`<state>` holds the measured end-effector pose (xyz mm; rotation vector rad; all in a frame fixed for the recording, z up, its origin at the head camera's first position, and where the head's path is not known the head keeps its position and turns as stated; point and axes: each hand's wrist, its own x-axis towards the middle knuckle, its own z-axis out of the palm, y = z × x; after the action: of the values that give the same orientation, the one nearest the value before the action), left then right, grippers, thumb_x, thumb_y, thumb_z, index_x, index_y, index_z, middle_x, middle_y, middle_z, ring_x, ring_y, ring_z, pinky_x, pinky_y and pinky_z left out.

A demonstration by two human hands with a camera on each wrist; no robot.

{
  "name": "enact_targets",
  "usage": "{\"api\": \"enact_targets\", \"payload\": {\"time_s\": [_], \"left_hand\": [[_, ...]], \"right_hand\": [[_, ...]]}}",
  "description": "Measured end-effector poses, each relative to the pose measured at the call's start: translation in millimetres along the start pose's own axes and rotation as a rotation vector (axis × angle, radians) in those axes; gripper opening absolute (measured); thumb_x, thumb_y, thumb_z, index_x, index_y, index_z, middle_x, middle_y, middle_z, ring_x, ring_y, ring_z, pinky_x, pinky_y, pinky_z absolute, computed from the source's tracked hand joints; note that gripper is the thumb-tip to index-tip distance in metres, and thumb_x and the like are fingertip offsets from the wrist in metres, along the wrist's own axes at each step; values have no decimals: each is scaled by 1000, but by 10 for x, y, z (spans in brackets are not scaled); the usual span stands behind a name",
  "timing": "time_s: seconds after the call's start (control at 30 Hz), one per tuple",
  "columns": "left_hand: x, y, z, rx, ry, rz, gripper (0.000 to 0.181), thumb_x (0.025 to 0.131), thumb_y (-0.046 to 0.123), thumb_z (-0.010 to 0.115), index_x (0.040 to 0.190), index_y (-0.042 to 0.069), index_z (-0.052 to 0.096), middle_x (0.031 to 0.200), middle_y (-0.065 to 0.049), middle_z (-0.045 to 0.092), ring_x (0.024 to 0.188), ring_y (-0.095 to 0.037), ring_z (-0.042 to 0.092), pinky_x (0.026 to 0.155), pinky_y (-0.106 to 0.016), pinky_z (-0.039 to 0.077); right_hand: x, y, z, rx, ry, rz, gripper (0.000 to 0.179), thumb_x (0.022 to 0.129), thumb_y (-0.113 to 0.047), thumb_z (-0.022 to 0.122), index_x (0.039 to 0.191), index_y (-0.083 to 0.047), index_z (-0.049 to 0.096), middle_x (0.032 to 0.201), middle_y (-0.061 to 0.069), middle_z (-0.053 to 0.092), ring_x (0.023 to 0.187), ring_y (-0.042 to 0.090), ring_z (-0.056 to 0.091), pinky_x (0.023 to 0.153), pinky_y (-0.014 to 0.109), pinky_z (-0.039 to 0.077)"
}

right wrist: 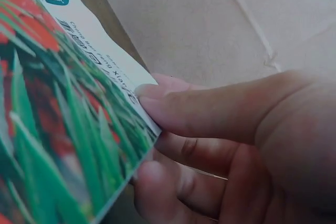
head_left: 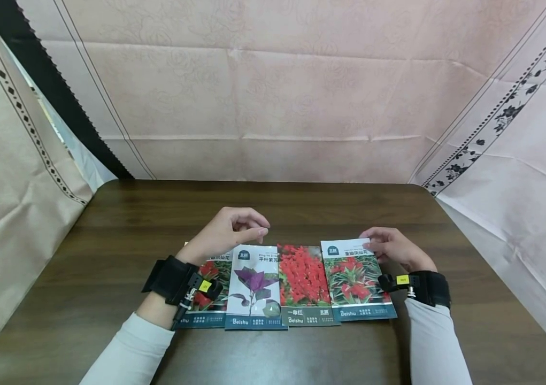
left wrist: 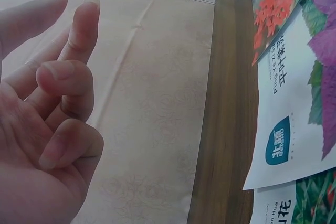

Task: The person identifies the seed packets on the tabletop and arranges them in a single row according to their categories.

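Four flat printed packets, seed packets by their look, make an overlapping row on the table. My right hand (head_left: 395, 247) pinches the top right corner of the rightmost seed packet (head_left: 356, 280), which shows red flowers among green leaves; the thumb lies on its white front in the right wrist view. My left hand (head_left: 234, 230) hovers over the row's left part, fingers loosely bent, holding nothing. Below it are a white packet with a purple plant (head_left: 253, 289) and, partly hidden by the wrist, a red-flowered packet (head_left: 210, 299). Between these and the right one lies a red-blossom packet (head_left: 303, 278).
The brown wooden table (head_left: 273, 353) carries the row near its middle. Pale patterned cloth (head_left: 273, 96) hangs behind the table's far edge and along both sides. Each wrist wears a black strap (head_left: 174, 280) with a small camera.
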<state>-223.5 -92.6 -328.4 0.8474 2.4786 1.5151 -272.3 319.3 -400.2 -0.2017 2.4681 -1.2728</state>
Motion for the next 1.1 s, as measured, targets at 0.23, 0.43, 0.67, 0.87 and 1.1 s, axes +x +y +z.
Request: {"api": "enact_targets", "payload": {"time_s": [0.23, 0.43, 0.67, 0.87, 1.1], "left_hand": [[-3, 2, -2, -9, -6, -11, 15, 89, 19, 59, 102, 15, 65, 88, -10, 67, 78, -37, 55, 64, -25, 43], [25, -79, 8, 7, -1, -9, 15, 89, 22, 60, 102, 17, 65, 87, -6, 67, 75, -30, 57, 64, -26, 44], [90, -305, 35, 29, 9, 14, 16, 87, 34, 60, 100, 25, 65, 83, 4, 67, 75, -24, 58, 65, -28, 46], [92, -312, 33, 42, 9, 15, 13, 88, 33, 59, 98, 28, 65, 83, 6, 67, 74, -20, 57, 65, -29, 46], [95, -315, 35, 53, 8, 15, 18, 88, 33, 59, 101, 22, 66, 84, 7, 67, 73, -16, 57, 66, -29, 46]], "right_hand": [[-9, 11, 6, -61, 37, 39, 34, 90, -24, 57, 119, -6, 55, 105, 16, 61, 83, 23, 57, 69, 32, 49], [-26, -10, -10, -89, 36, 75, 39, 90, -30, 57, 120, -5, 55, 112, 17, 59, 85, 23, 55, 73, 32, 50], [-32, -96, 8, -152, 73, 155, 59, 89, -50, 49, 122, -2, 55, 102, 12, 59, 83, 20, 56, 77, 31, 52], [-35, -163, 34, -174, 65, 151, 64, 90, -53, 44, 125, 0, 53, 95, 11, 58, 83, 20, 56, 75, 29, 52], [-34, -211, 57, -200, 63, 157, 60, 93, -51, 41, 124, -1, 54, 104, 14, 58, 86, 20, 54, 75, 31, 51]]}}
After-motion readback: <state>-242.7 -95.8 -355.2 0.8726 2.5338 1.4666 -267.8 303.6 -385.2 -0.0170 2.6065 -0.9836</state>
